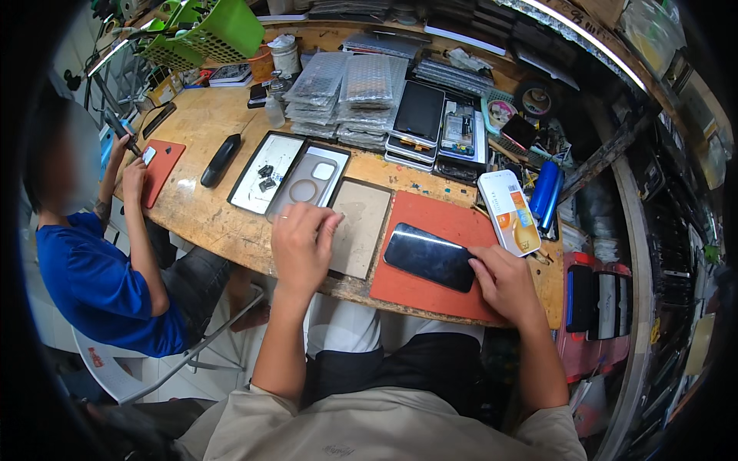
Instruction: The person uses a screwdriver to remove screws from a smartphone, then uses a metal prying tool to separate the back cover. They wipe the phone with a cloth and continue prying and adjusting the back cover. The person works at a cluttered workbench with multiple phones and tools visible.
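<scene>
A black smartphone (429, 257) lies screen up on a red-orange mat (400, 217) at the front of the workbench. My right hand (507, 283) grips its right end between thumb and fingers. My left hand (304, 244) is raised over the bench's front edge with its fingers curled together; what they hold, if anything, is hidden. Just beyond it, a translucent grey phone case (311, 175) with a ring lies in a shallow black-edged tray (336, 160). Beside that tray is another one (255, 170) holding small black parts. A beige board (360, 230) lies between my hands.
Bubble-wrapped packs (319, 84) and stacked phone screens (419, 111) fill the back. At right stand a white phone box (507, 211) and a blue cylinder (546, 192). To the left, a person in a blue shirt (100, 269) works at another red mat (163, 180).
</scene>
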A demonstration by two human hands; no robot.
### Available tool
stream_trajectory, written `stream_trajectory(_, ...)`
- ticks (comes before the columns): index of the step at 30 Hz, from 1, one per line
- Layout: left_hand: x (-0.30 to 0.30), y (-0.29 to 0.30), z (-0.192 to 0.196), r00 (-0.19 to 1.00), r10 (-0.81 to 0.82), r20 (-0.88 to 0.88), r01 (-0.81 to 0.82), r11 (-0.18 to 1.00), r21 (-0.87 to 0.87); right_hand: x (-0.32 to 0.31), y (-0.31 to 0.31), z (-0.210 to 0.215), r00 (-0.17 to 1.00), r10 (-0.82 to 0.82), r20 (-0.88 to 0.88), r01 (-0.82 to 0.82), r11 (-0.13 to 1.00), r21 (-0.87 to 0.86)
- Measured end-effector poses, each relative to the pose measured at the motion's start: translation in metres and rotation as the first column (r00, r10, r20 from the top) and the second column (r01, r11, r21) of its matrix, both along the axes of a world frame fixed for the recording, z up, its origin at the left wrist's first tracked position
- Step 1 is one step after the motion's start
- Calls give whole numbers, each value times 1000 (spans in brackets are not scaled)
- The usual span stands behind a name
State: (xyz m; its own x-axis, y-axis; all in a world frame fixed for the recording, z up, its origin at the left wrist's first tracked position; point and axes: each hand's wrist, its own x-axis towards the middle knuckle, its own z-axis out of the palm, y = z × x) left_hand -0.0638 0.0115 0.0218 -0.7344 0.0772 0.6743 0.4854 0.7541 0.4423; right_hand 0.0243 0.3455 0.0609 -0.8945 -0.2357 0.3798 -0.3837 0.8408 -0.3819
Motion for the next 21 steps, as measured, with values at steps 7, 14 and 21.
stream_trajectory(7,-15,-30,-15,979,179,96,-178,984,-22,-3,-124,-31,951,279,-133,-275,960,50)
stream_trajectory(14,-96,-44,-10,976,114,184,-99,991,-91,13,-126,-4,970,231,-71,-220,966,139)
stream_trajectory(21,-133,-32,-4,991,40,126,-30,996,-81,68,-8,39,959,-120,-257,119,993,-22)
